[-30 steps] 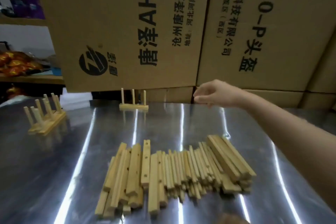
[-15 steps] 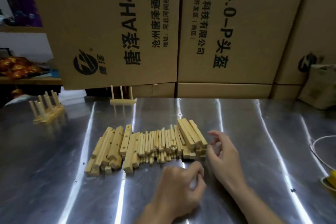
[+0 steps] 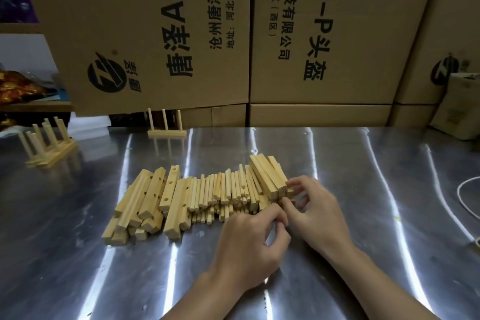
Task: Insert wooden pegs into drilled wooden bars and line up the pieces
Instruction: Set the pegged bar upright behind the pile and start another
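Right hand (image 3: 317, 215) fingers (image 3: 298, 181) and thumb pinch the near ends of stacked drilled bars (image 3: 270, 176). Left hand (image 3: 249, 249) fingers (image 3: 275, 215) curl just beside; I cannot tell whether they hold anything. Loose pegs (image 3: 223, 189) lie left of them on the bench (image 3: 363, 176), a pegged bar (image 3: 167, 133) well beyond.

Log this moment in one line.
left hand: curled by pegs, hold unclear | right hand: fingers at end of stacked bars, grip unclear | finished: pegged bar at back, pegged set far left
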